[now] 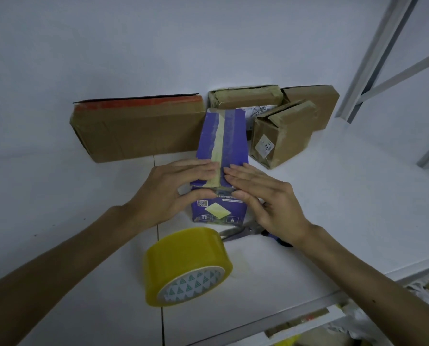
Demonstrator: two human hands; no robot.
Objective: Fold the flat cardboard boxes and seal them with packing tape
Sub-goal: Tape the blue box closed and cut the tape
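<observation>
Head view gives us a purple printed cardboard box (223,136) standing on the white table (333,208), with a pale yellow tape strip (218,138) along its top seam. We lay our left hand (173,193) and right hand (265,198) on the near end of that top, fingers straight and flat either side of the strip, thumbs against the front face. Just in front lies a fat roll of yellow packing tape (187,264), with metal scissors (233,233) partly hidden under our right wrist; behind, a long flat brown cardboard box (138,128) and smaller taped brown boxes (280,138) stand by the wall.
</observation>
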